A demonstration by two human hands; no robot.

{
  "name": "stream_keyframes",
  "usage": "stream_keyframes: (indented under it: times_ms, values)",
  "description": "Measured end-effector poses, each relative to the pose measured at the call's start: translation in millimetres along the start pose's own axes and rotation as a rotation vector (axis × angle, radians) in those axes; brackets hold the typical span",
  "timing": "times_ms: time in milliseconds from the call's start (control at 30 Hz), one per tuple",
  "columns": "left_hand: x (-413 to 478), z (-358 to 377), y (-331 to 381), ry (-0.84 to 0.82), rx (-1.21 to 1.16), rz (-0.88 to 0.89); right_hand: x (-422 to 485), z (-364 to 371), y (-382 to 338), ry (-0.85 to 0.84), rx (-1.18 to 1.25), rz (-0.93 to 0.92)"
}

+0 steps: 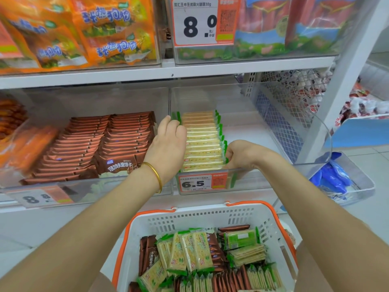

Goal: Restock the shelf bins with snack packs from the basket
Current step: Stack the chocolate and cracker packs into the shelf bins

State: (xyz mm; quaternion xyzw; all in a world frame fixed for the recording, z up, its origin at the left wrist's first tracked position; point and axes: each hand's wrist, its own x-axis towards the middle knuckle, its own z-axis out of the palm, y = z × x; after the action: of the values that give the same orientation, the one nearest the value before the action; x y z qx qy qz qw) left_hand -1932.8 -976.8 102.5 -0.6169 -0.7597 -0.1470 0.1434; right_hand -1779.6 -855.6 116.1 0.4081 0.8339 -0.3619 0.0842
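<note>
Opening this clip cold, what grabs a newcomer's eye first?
Both hands first: the left hand and right hand grip either side of a row of cracker packs in the clear middle-shelf bin. Below them, a white basket with orange handles holds more green and brown snack packs. A big 8.0 price tag hangs top centre.

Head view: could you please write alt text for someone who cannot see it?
A left hand and right hand hold either side of a row of green cracker packs in a clear shelf bin. Below, a white basket holds more green and brown packs.
</note>
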Motion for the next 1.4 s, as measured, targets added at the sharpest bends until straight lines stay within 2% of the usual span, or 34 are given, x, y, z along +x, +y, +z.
stream_keyframes:
  times_ms: [167,200,267,333,367,433,500,600,700,767,833,1000,1200,1300,1400]
  values:
    - [-1.9,-4.8,-1.6,0.018,-0.045,-0.048,-11.3,-6.9,-3.9,-0.023,0.013,0.031]
    - [-4.0,-7.6,-1.3,0.059,-0.065,-0.039,-15.7,-8.5,-4.2,0.025,-0.047,0.039]
    - [-15.4,-16.7,3.5,0.170,-0.110,-0.006,-28.0,-12.3,-4.3,0.248,-0.201,0.003]
    - [-38.5,-26.7,11.9,0.285,-0.141,0.006,-55.1,-9.7,-7.6,0.477,-0.148,-0.111]
    - [-53.1,-28.8,15.7,0.319,-0.155,0.010,-70.5,-4.5,-9.3,0.526,-0.050,-0.191]
    - [-83.3,-25.5,20.1,0.317,-0.168,0.035,-95.2,15.3,-9.8,0.455,0.064,-0.303]
    - [-110.0,-13.4,18.0,0.212,-0.148,0.066,-97.1,48.3,-3.9,0.237,0.045,-0.315]
    - [-138.7,6.7,11.5,-0.005,-0.114,0.102,-59.1,104.7,16.3,-0.054,-0.071,-0.202]
    - [-156.9,21.8,8.0,-0.199,-0.053,0.128,-9.5,160.9,47.5,-0.238,-0.088,-0.029]
    - [-169.7,33.7,2.4,-0.263,-0.035,0.087,12.5,198.1,69.7,-0.305,-0.031,0.083]
    - [-181.7,47.8,-4.0,-0.320,-0.005,0.049,28.3,232.6,89.7,-0.294,0.001,0.135]
    - [-173.1,71.5,-1.9,-0.625,0.094,0.014,50.7,294.4,113.8,-0.235,0.132,0.235]
    - [-162.8,83.0,-1.2,-0.758,0.143,0.019,60.0,314.6,114.1,-0.120,0.166,0.272]
    - [-158.9,84.7,-3.0,-0.797,0.064,-0.048,58.1,302.4,103.0,-0.126,0.497,0.393]
    - [-160.0,86.2,4.4,-0.898,-0.131,-0.134,42.2,270.2,91.0,-0.283,1.022,0.527]
